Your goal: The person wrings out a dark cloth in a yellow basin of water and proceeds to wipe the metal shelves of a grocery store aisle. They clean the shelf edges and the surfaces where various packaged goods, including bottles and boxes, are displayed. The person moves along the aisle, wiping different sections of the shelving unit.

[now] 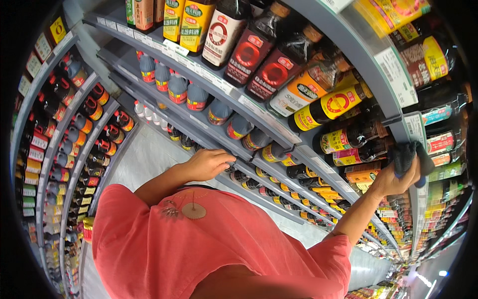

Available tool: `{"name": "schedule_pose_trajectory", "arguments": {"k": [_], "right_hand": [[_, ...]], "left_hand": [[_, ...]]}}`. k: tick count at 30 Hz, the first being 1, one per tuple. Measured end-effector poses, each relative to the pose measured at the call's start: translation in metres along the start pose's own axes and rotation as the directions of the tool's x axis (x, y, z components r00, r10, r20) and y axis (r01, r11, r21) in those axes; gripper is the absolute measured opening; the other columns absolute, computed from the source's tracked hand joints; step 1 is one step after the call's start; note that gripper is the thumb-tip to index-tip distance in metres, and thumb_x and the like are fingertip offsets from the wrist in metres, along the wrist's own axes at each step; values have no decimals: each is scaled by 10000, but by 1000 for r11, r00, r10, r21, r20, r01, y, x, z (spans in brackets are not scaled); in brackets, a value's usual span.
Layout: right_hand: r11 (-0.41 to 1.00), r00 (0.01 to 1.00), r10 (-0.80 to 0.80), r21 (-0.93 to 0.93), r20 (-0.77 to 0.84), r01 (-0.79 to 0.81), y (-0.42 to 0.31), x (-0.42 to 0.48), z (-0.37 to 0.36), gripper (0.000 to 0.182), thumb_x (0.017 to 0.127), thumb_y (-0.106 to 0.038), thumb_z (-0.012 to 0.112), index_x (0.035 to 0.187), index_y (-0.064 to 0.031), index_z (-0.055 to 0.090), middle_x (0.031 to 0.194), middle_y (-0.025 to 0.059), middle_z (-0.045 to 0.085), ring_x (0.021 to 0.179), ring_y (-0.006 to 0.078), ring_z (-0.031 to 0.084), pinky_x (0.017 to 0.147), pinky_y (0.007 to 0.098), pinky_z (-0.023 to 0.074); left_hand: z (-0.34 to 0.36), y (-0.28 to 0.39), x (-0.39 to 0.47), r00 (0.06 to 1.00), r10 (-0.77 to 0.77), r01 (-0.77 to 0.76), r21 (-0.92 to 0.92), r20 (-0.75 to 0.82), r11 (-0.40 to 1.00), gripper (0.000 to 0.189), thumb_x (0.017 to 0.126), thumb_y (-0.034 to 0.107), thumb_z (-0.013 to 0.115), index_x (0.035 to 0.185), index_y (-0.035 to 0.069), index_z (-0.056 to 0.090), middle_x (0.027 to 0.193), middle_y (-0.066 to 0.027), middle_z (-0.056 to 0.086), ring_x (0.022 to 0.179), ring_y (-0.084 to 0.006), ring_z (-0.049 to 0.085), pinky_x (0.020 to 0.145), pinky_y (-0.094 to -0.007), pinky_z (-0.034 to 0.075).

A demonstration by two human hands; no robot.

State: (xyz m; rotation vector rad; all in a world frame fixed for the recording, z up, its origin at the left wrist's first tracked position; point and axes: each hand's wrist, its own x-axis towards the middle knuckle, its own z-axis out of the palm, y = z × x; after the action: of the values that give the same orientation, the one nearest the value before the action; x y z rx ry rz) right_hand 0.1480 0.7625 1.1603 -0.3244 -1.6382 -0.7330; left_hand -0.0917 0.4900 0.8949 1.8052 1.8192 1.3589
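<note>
My right hand point(401, 177) grips a dark cloth point(405, 157) and holds it against the front edge of an upper shelf point(418, 194), over the price label strip. Bottles lie just behind that edge and on the shelf below. My left hand point(209, 164) is in front of my body, palm down with the fingers curled, its fingertips at the front edge of a lower shelf point(242, 153). Its palm is hidden, so I cannot tell whether it grips the edge or holds anything.
Dark glass sauce bottles point(242, 56) stand on the shelf in front of me, beside yellow cooking wine bottles point(194, 28). Grey plastic jugs point(177, 89) line the shelf below. Another bottle-filled shelf unit point(71, 112) is at the left. Tiled floor point(143, 149) shows between the units.
</note>
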Motion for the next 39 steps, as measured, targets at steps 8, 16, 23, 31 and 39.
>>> {"name": "schedule_pose_trajectory", "arguments": {"k": [8, 16, 23, 31, 39], "right_hand": [[937, 995, 50, 349, -90, -16, -137, 32, 45, 316, 699, 25, 647, 1014, 18, 622, 975, 157, 576, 868, 270, 563, 784, 372, 468], [994, 994, -92, 55, -58, 95, -241, 70, 118, 340, 663, -88, 741, 998, -109, 685, 1004, 111, 565, 914, 283, 518, 827, 370, 390], [976, 976, -173, 156, 128, 153, -333, 122, 153, 552, 525, 16, 624, 1055, -133, 660, 1054, 93, 578, 955, 269, 515, 861, 353, 366], [916, 930, -344, 264, 128, 303, -421, 168, 196, 559, 558, -7, 614, 1092, -173, 618, 1070, 21, 567, 936, 211, 520, 763, 334, 382], [841, 872, -489, 264, -1, 472, -498, 199, 249, 378, 696, -97, 571, 1070, -139, 605, 1044, 37, 553, 911, 212, 504, 709, 349, 377]], "left_hand": [[-87, -54, -39, 997, -81, 81, 15, 16, 997, 226, 815, 111, 591, 1032, 50, 603, 908, -117, 617, 790, -300, 610, 677, -369, 498], [-158, -100, -97, 972, -231, 232, 31, -42, 972, 241, 823, 132, 561, 1048, 53, 591, 921, -136, 607, 821, -325, 603, 703, -389, 492], [-206, -126, -122, 946, -323, 323, 62, -18, 944, 266, 822, 140, 560, 1074, 58, 588, 987, -143, 611, 862, -329, 601, 734, -392, 498], [-225, -142, -136, 878, -473, 468, 74, 76, 881, 321, 828, 175, 571, 1135, 85, 567, 1100, -158, 593, 972, -347, 578, 818, -421, 478], [-235, -146, -167, 858, -514, 514, 77, -28, 854, 332, 819, 164, 599, 1142, 98, 565, 1083, -150, 591, 932, -325, 598, 790, -405, 492]]}}
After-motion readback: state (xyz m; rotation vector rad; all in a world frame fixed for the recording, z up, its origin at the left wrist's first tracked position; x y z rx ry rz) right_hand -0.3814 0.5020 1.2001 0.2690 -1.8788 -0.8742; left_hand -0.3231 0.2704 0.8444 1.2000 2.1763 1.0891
